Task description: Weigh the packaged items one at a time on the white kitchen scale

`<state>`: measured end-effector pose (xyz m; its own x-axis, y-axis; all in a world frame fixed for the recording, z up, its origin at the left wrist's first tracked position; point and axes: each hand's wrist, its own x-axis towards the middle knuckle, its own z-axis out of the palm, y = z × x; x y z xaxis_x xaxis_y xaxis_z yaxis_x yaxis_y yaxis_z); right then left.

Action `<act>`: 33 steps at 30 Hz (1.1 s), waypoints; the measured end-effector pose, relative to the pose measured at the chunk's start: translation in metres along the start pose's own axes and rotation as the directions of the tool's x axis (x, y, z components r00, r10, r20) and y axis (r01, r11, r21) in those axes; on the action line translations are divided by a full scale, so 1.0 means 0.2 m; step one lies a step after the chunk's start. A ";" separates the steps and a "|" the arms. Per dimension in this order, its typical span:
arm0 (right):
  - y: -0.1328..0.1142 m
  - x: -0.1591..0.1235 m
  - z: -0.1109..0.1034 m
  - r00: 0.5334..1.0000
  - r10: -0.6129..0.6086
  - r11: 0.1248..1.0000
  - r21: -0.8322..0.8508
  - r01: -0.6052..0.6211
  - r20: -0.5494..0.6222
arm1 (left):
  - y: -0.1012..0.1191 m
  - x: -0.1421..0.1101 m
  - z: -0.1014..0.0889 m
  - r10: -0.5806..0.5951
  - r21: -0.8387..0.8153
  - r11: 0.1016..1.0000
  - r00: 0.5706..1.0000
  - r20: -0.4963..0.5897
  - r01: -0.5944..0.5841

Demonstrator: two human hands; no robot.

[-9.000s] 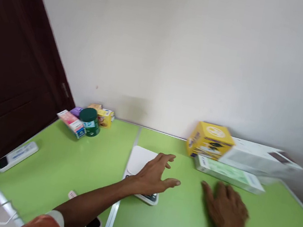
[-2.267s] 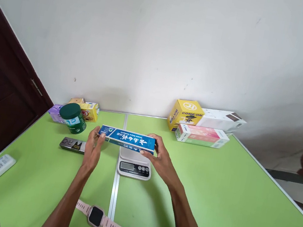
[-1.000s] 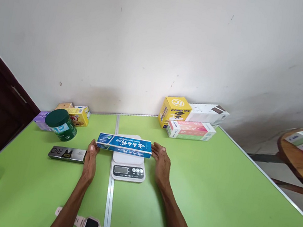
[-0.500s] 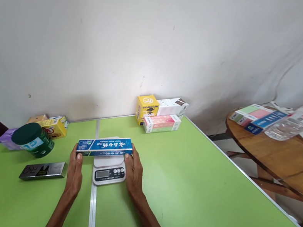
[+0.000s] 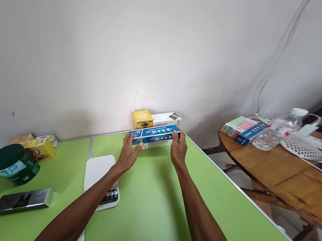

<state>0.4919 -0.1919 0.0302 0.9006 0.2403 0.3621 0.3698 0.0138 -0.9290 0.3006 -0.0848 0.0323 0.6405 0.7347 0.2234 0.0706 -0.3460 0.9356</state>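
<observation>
Blue box (image 5: 156,133): held level or nearly so between two hands near the back edge of the green table (image 5: 146,201), its long side running left to right, the right end a little higher in view.
Left hand (image 5: 128,152): clamped on the box's left end, thumb up against the near face, fingers bent around the end; the wrist is below the box.
Right hand (image 5: 179,146): clamped on the opposite end, thumb on the near side, fingers curled around the far corner.
Forearms: both stretch forward from the bottom of the view and slant inward; the left one passes over the white scale (image 5: 99,168) and hides part of its display panel.
Behind the blue box: a yellow box (image 5: 142,119) and a white box (image 5: 166,118) side by side by the wall; a pale box (image 5: 156,145) shows just below the blue one, and whether those two touch cannot be told.
Left side: a silver box (image 5: 23,201) lies in front of a green jar (image 5: 13,163).
Right side: a wooden table (image 5: 264,172) bears a clear bottle (image 5: 280,131) beside several flat cartons (image 5: 245,130).
</observation>
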 end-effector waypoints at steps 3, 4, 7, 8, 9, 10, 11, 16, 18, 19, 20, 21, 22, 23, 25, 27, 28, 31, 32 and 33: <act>0.03 0.13 0.00 0.999 0.051 0.999 -0.016 -0.050 0.019 | -0.01 0.12 0.10 -0.003 0.004 1.000 1.000 -0.007 0.003; 0.05 0.15 0.01 0.997 0.076 0.997 -0.022 -0.075 0.029 | -0.02 0.15 0.11 -0.004 0.012 1.000 1.000 -0.005 0.004; 0.09 0.18 0.03 0.988 0.140 0.990 -0.033 -0.139 0.060 | -0.05 0.18 0.14 0.014 0.047 0.999 1.000 0.025 -0.015; 0.11 0.18 0.03 0.986 0.153 0.988 -0.028 -0.151 0.070 | -0.06 0.18 0.14 0.026 0.049 0.998 0.999 0.034 -0.028; 0.12 0.17 0.03 0.984 0.161 0.987 -0.021 -0.159 0.080 | -0.06 0.18 0.14 0.040 0.046 0.998 0.998 0.039 -0.042; 0.12 0.17 0.03 0.982 0.167 0.986 -0.015 -0.166 0.085 | -0.06 0.18 0.14 0.051 0.042 0.998 0.998 0.040 -0.052; 0.13 0.16 0.02 0.981 0.172 0.985 -0.009 -0.172 0.089 | -0.05 0.17 0.13 0.058 0.039 0.997 0.998 0.039 -0.060; 0.11 -0.01 -0.03 0.973 0.232 0.971 -0.053 -0.232 -0.016 | 0.03 -0.01 0.02 0.088 0.086 0.992 0.994 0.072 -0.094; 0.09 -0.15 -0.05 0.981 0.186 0.978 -0.085 -0.190 -0.056 | 0.06 -0.17 -0.07 0.068 0.088 0.993 0.994 0.086 -0.076; 0.08 -0.24 -0.06 0.990 0.135 0.985 -0.100 -0.140 -0.051 | 0.07 -0.27 -0.12 0.055 0.078 0.995 0.995 0.084 -0.062; 0.07 -0.33 -0.06 0.996 0.084 0.990 -0.108 -0.088 -0.035 | 0.09 -0.37 -0.17 0.048 0.066 0.996 0.996 0.073 -0.053; 0.04 -0.42 -0.07 0.999 0.045 0.993 -0.113 -0.045 -0.004 | 0.10 -0.46 -0.22 0.048 0.054 0.997 0.998 0.048 -0.050; 0.02 -0.52 -0.07 0.999 0.014 0.993 -0.120 -0.010 0.032 | 0.11 -0.55 -0.28 0.052 0.045 0.998 0.999 0.002 -0.052; -0.02 -0.61 -0.07 0.997 -0.015 0.992 -0.126 0.024 0.074 | 0.13 -0.63 -0.34 0.056 0.041 0.998 0.996 -0.066 -0.054; -0.11 -0.80 -0.05 0.981 -0.067 0.988 -0.124 0.090 0.181 | 0.15 -0.77 -0.48 0.050 0.063 0.997 0.966 -0.252 -0.035; -0.21 -0.99 -0.01 0.940 -0.119 0.986 -0.075 0.150 0.320 | 0.15 -0.89 -0.66 0.038 0.128 0.991 0.883 -0.469 0.026; -0.26 -1.08 0.02 0.905 -0.150 0.984 -0.032 0.177 0.399 | 0.14 -0.95 -0.75 0.044 0.173 0.983 0.823 -0.566 0.067; -0.37 -1.36 0.16 0.704 -0.286 0.956 0.146 0.254 0.650 | 0.07 -1.09 -1.04 0.110 0.292 0.936 0.628 -0.770 0.195; -0.39 -1.44 0.22 0.611 -0.328 0.942 0.202 0.267 0.720 | 0.03 -1.13 -1.13 0.122 0.308 0.922 0.577 -0.808 0.235; -0.40 -1.52 0.29 0.522 -0.355 0.931 0.244 0.271 0.775 | -0.02 -1.17 -1.21 0.116 0.304 0.912 0.538 -0.835 0.275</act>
<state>0.1761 -0.2100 -0.0102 0.1623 0.8731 0.4597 0.5330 0.3145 -0.7855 -0.0346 -0.1129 0.0424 -0.2854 0.8423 0.4572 0.4733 -0.2909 0.8315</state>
